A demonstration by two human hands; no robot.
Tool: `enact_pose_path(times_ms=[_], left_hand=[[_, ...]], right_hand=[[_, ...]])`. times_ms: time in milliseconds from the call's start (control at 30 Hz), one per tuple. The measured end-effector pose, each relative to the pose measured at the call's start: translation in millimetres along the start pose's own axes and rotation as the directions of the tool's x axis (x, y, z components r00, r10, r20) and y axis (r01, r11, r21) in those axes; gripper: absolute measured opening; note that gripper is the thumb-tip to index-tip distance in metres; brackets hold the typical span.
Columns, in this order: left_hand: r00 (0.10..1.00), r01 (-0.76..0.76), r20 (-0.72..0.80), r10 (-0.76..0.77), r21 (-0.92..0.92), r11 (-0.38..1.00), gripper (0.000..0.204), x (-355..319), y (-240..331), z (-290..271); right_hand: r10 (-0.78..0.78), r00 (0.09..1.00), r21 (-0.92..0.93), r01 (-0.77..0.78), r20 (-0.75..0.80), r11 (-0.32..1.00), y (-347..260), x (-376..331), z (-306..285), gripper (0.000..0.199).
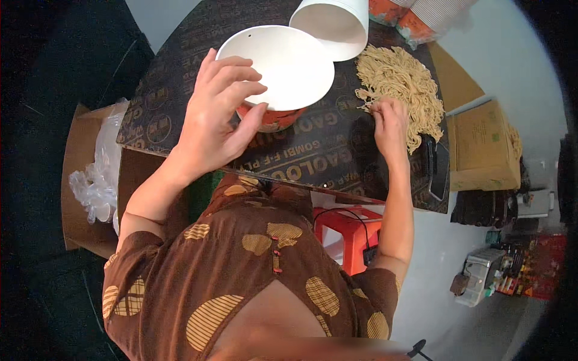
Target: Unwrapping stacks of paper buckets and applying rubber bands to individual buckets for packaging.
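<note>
A large paper bucket (289,66), white inside with a red-orange outside, stands upright on the dark table. At its left rim is my left hand (220,111), fingers spread and curved over the opening, thumb low by the near rim. It does not grip the bucket. A heap of pale yellow noodles (403,84) lies directly on the table to the right. At the heap's left edge, my right hand (391,123) has its fingertips pinched together on a few noodle strands. How many strands it holds is hidden.
Behind, a white bucket (334,27) lies tipped with its mouth toward me. Stacked paper tubs (421,21) stand at the far right. A black-framed object (439,168) lies at the table's right edge. Cardboard boxes (481,147) and a red stool (355,231) are nearby.
</note>
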State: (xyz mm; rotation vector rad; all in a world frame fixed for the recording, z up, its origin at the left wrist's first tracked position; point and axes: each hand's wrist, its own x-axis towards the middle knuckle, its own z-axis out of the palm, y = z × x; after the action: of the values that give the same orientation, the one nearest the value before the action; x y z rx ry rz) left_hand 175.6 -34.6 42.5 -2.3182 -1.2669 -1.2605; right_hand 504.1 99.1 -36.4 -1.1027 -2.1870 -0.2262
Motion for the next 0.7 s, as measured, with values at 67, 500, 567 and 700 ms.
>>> enact_pose_path(times_ms=[67,500,567,700], left_hand=[[0.999,0.033,0.010,-0.033,-0.022,0.999,0.022,-3,-1,1],[1.000,0.019,0.000,-0.019,0.012,1.000,0.019,-4,2,6],[0.999,0.042,-0.007,-0.042,0.004,0.999,0.018,-5,3,6],[0.999,0.050,-0.016,-0.050,-0.005,0.999,0.017,-6,1,7]], right_hand=[[-0.040,0.997,-0.046,0.043,0.064,0.998,5,-1,1,0.011],[-0.088,0.973,-0.261,0.144,0.216,0.955,-5,18,25,0.012],[-0.117,0.949,-0.137,0.163,0.293,0.977,-32,16,18,0.012],[-0.234,0.972,0.265,0.234,-0.030,0.936,-123,-5,-19,0.015]])
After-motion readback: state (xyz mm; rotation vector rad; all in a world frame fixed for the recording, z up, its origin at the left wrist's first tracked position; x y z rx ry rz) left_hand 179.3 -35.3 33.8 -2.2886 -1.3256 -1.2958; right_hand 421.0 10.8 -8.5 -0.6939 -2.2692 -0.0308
